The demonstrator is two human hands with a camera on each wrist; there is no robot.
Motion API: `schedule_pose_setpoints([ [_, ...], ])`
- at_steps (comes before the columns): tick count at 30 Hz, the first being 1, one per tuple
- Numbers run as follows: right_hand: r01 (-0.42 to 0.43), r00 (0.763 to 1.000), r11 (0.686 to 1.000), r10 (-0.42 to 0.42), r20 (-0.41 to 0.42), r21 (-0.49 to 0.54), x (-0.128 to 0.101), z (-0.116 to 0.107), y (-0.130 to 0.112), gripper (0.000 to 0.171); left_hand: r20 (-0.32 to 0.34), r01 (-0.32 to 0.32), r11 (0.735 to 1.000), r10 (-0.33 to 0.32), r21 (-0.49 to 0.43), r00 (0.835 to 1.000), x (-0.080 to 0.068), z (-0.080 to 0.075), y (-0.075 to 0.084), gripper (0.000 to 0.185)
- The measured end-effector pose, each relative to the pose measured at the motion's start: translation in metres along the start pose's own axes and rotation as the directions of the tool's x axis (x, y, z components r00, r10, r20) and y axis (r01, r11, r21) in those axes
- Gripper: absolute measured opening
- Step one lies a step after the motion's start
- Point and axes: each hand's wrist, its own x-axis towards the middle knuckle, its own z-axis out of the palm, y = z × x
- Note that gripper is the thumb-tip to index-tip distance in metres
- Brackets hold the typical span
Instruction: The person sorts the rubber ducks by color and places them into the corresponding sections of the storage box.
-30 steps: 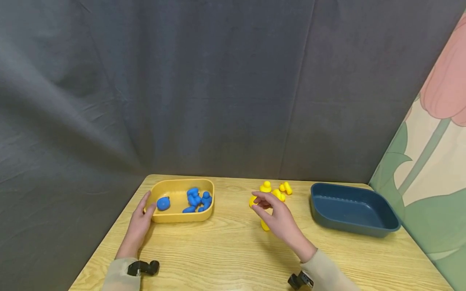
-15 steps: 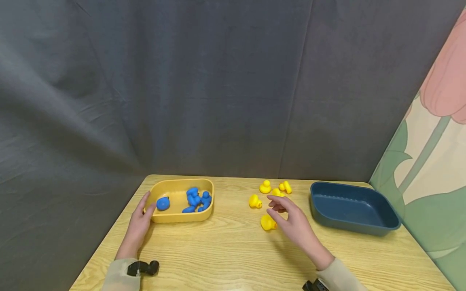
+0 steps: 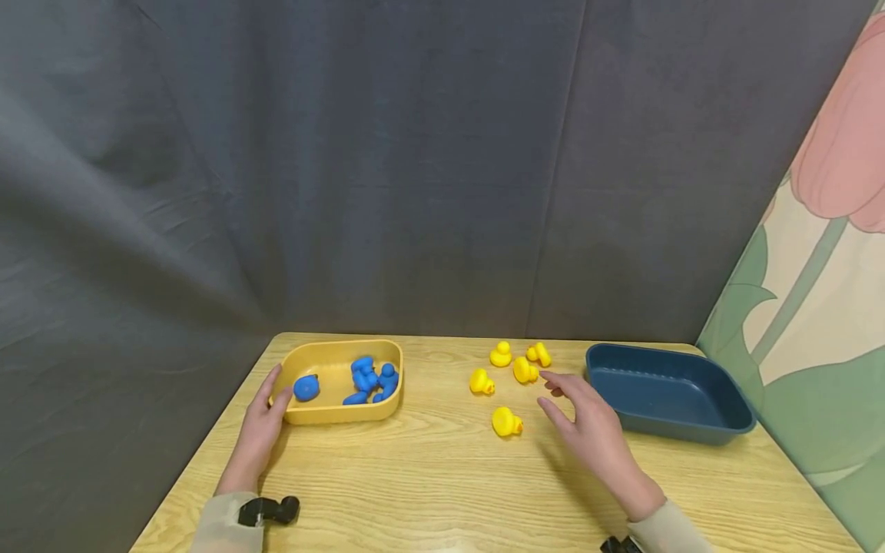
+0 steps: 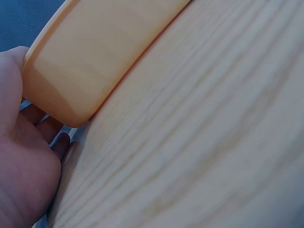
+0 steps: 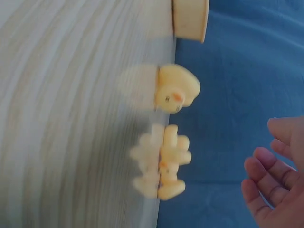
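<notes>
— While left hand [image 3: 259,434] rests flat against yellow tray [image 3: 325,411], grip released, what's inside?
— Blue toys [image 3: 366,379], approx. five.
— Right hand [image 3: 594,438]?
— Over counter [image 3: 429,491], fingers relaxed, grip released, holding nothing. Nearest: yellow ducks [image 3: 508,376] loose on counter, btwn yellow tray and blue tray [image 3: 719,430].

**What Could Not Be Seen Well**

The right wrist picture was blurry. The yellow ducks [image 5: 166,164] looked smeared, so it was hard to count them. Only the fingertips of the right hand [image 5: 273,178] showed, cut off at the edge. In the left wrist picture, the yellow tray [image 4: 95,52] ran off the top, and the left hand [image 4: 23,156] was cut off too. The blue toys [image 3: 369,379] were too small to name.
</notes>
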Motion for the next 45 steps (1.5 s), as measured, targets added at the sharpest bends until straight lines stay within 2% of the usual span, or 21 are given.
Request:
schedule_pose_setpoints([
  [6, 0.046, 0.998, 0.993, -0.049, -0.026, -0.107, -0.004, -0.012, 0.015, 0.05, -0.002, -0.005, 1.0, 0.005, 0.005, 1.0, 0.001, 0.0, 0.0, 0.075],
  [13, 0.094, 0.993, 0.985, -0.104, -0.061, -0.147, -0.009, -0.023, 0.032, 0.055, -0.003, -0.008, 1.0, 0.008, 0.005, 1.0, -0.001, 0.001, 0.002, 0.075],
  [23, 0.061, 0.995, 0.981, -0.075, -0.071, -0.184, -0.015, -0.037, 0.057, 0.061, 0.005, -0.014, 1.0, 0.014, 0.008, 1.0, 0.0, 0.001, -0.001, 0.075],
  [29, 0.065, 0.991, 0.981, -0.085, -0.105, -0.184, -0.015, -0.044, 0.071, 0.06, 0.006, -0.017, 1.0, 0.017, 0.014, 1.0, 0.0, 0.0, -0.001, 0.074],
  [45, -0.106, 0.982, 0.974, 0.071, -0.176, -0.198, -0.019, -0.063, 0.108, 0.064, 0.004, -0.011, 1.0, 0.011, -0.009, 1.0, 0.001, 0.0, 0.0, 0.075],
])
